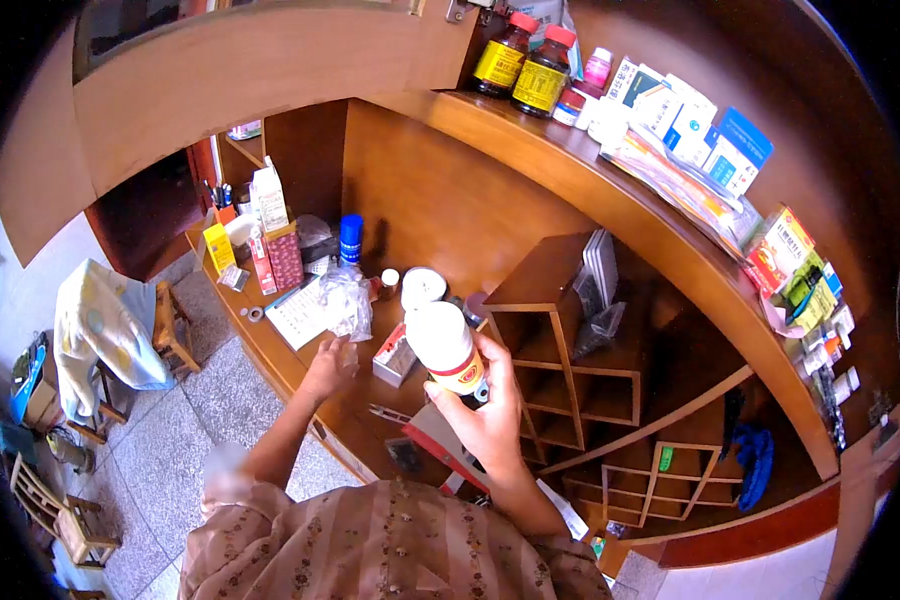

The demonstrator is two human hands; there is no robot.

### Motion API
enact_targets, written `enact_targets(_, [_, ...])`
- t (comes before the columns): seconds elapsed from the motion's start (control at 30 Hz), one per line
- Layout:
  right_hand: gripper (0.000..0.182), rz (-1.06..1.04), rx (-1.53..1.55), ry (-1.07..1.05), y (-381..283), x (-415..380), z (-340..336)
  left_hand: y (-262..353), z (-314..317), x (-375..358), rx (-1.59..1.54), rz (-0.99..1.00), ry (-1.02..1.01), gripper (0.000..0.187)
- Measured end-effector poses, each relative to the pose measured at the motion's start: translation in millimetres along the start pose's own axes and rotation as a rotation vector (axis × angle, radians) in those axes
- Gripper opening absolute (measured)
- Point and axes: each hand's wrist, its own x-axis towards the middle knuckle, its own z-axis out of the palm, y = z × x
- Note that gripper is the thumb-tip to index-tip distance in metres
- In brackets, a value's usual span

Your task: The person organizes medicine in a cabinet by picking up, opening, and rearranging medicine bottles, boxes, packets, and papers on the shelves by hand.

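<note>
My right hand [488,410] is wrapped round a white bottle [442,345] with a red and yellow label, tilted with its top away from me. Over the desk's front edge, my left hand [332,368] has its fingers curled together, and what they hold, if anything, is too blurred to make out. Just beyond it lies a crumpled clear plastic bag [348,308] beside a printed sheet [300,314]. An open small carton [395,360] stands between my hands. Behind the bottle is a round white tub [423,287], with a small white-capped bottle [389,278] to its left.
Cartons [284,255] and a blue spray can [351,240] stand at the desk's back left. The upper shelf [570,150] holds dark bottles with red lids [542,75] and medicine boxes [738,150]. Wooden dividers [570,375] rise at the right. Chairs [175,330] stand on the floor.
</note>
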Motion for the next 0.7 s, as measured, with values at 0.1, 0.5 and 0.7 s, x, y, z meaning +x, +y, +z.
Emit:
enact_targets(0.1, [0.058,-0.010,0.048,0.004,2.2,-1.3,1.7,4.4,-12.1,-4.9,0.097,-0.007,0.074,0.062])
enact_targets(0.5, [0.061,-0.070,-0.149,-0.101,-1.5,-8.8,21.2,179.5,-83.0,-78.3,-0.804,0.536,-0.103,0.078])
enact_targets(0.7, [0.055,-0.188,-0.256,-0.368,-10.8,0.8,2.6,194.2,-76.9,-82.1,-0.666,0.648,0.125,0.068])
